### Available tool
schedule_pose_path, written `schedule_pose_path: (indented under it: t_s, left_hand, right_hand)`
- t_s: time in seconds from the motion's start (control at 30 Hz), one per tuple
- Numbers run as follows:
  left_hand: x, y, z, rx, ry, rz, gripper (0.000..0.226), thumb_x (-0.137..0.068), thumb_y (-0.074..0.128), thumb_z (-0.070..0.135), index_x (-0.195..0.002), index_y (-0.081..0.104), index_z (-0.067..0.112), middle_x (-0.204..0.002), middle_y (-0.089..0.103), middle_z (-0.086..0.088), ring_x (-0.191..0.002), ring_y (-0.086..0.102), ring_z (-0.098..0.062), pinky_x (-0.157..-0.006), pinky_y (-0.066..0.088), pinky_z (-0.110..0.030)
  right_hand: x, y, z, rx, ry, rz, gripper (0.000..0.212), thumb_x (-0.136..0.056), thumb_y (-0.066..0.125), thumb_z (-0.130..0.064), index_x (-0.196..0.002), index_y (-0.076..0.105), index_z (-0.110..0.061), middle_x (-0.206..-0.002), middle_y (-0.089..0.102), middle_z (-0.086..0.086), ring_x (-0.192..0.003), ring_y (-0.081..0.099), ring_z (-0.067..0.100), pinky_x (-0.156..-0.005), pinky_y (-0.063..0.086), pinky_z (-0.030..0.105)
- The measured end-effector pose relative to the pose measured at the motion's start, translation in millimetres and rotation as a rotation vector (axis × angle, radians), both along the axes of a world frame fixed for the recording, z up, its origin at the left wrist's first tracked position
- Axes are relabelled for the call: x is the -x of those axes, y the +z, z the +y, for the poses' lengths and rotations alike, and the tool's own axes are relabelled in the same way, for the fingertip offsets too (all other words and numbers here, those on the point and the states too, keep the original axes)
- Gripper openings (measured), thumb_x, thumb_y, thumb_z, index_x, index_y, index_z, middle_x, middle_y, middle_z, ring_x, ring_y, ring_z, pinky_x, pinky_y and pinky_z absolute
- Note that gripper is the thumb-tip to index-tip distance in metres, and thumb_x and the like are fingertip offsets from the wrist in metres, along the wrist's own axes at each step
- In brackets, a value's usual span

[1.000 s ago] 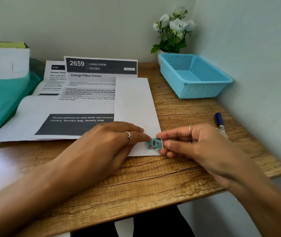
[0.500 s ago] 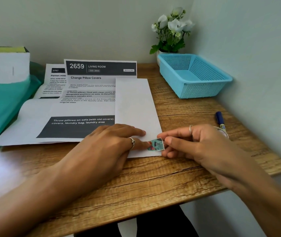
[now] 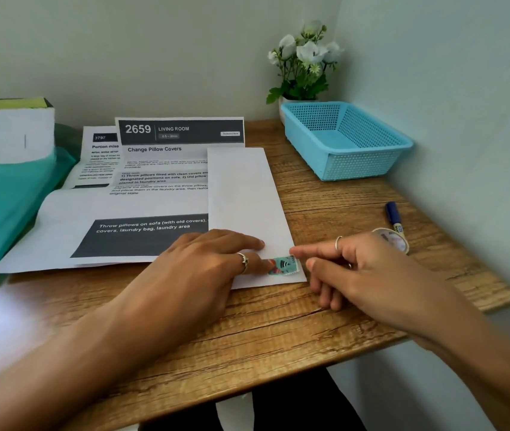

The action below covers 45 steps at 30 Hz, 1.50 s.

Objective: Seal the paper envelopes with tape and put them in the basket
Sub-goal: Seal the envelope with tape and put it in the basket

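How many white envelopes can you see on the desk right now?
1. The white envelope lies lengthwise on the desk, overlapping the printed sheets, its near end under the left hand. Others may be hidden under the sheets.

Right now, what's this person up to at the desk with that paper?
A person is sealing a white envelope on the wooden desk. The left hand presses a patterned piece of tape onto its near corner, while the right hand hovers beside it, index finger pointing at the tape. A tape roll sits just behind that hand. The blue basket holds nothing visible.
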State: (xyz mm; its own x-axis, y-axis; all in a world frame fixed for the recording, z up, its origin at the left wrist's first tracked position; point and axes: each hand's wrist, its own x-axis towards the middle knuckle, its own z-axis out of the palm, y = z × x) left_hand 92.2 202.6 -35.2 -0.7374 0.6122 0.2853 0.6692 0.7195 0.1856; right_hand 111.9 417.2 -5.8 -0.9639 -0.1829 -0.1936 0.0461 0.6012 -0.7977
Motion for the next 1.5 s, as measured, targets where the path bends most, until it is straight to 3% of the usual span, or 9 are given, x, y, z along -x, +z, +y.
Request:
schedule_pose_path:
  t_s: [0.13,0.33,0.47,0.6,0.77,1.0,1.13,1.3,1.5]
  left_hand:
    - [0,0,0,-0.001,-0.004,0.002,0.048,-0.084,0.03,0.023,-0.115,0.064,0.034,-0.125,0.061,0.007,-0.112,0.059,-0.016,-0.09,0.05,-0.041]
    - [0,-1,-1,0.007,-0.009,0.011,0.048,-0.084,0.03,0.023,-0.117,0.063,0.035,-0.126,0.06,0.007,-0.113,0.058,-0.015,-0.091,0.048,-0.039]
    - [0,-1,-1,0.012,-0.011,0.029,0.048,-0.084,0.032,0.02,-0.118,0.061,0.035,-0.124,0.061,0.006,-0.111,0.059,-0.015,-0.088,0.049,-0.038]
    - [0,-2,-1,0.015,-0.017,0.048,0.045,-0.083,0.034,0.017,-0.114,0.062,0.032,-0.123,0.062,0.006,-0.109,0.06,-0.016,-0.087,0.05,-0.038]
    - [0,-3,-1,0.005,-0.016,0.045,0.047,-0.083,0.032,0.019,-0.115,0.062,0.034,-0.124,0.061,0.006,-0.111,0.059,-0.016,-0.089,0.05,-0.039]
    - [1,-3,-1,0.011,-0.026,0.043,0.048,-0.083,0.032,0.019,-0.116,0.064,0.033,-0.124,0.062,0.005,-0.111,0.06,-0.017,-0.089,0.049,-0.039]
    - [1,-3,-2,0.007,-0.032,0.036,0.047,-0.083,0.033,0.02,-0.116,0.063,0.033,-0.125,0.061,0.005,-0.112,0.059,-0.017,-0.089,0.05,-0.042]
    - [1,-3,-1,0.004,-0.032,0.034,0.046,-0.084,0.033,0.022,-0.115,0.064,0.032,-0.125,0.061,0.004,-0.112,0.059,-0.018,-0.089,0.05,-0.044]
    - [0,-1,1,0.009,-0.052,0.061,0.046,-0.083,0.033,0.019,-0.112,0.068,0.026,-0.122,0.064,-0.002,-0.11,0.062,-0.023,-0.089,0.052,-0.046]
  right_hand:
    - [-6,-1,-6,-0.185,0.003,0.1,0.039,-0.096,0.047,-0.027,-0.133,0.047,-0.039,-0.074,0.067,-0.001,-0.061,0.061,0.018,-0.065,0.054,0.035]
    - [-18,-1,-8,-0.283,0.051,0.331,0.052,-0.096,0.045,-0.024,-0.136,0.032,-0.055,-0.07,0.055,-0.01,-0.053,0.049,0.002,-0.051,0.041,0.017]
    - [-27,-2,-16,-0.376,0.139,0.419,0.049,-0.097,0.038,-0.025,-0.133,0.035,-0.058,-0.102,0.051,-0.026,-0.073,0.044,-0.005,-0.064,0.036,0.011]
    - [-31,-4,-20,-0.459,0.171,0.482,0.053,-0.097,0.032,-0.027,-0.136,0.021,-0.061,-0.079,0.032,-0.021,-0.075,0.038,0.001,-0.064,0.034,0.016]
    - [-35,-9,-25,-0.527,0.157,0.512,0.051,-0.098,0.027,-0.031,-0.144,0.015,-0.05,-0.083,0.027,-0.02,-0.079,0.038,0.003,-0.062,0.032,0.016]
    - [-30,-11,-33,-0.685,0.114,0.491,0.053,-0.098,0.035,-0.028,-0.148,0.019,-0.033,-0.127,0.041,-0.013,-0.107,0.053,0.014,-0.081,0.043,0.029]
    - [-27,-13,-34,-0.705,0.111,0.479,0.046,-0.098,0.035,-0.028,-0.144,0.032,-0.029,-0.123,0.042,-0.011,-0.102,0.054,0.015,-0.073,0.039,0.028]
    - [-33,-14,-29,-0.692,0.11,0.5,0.056,-0.099,0.032,-0.029,-0.15,0.01,-0.03,-0.132,0.035,-0.013,-0.109,0.05,0.011,-0.075,0.038,0.024]
    - [-31,-17,-27,-0.677,0.102,0.535,0.055,-0.099,0.032,-0.029,-0.15,0.012,-0.029,-0.131,0.038,-0.013,-0.109,0.051,0.012,-0.076,0.042,0.025]
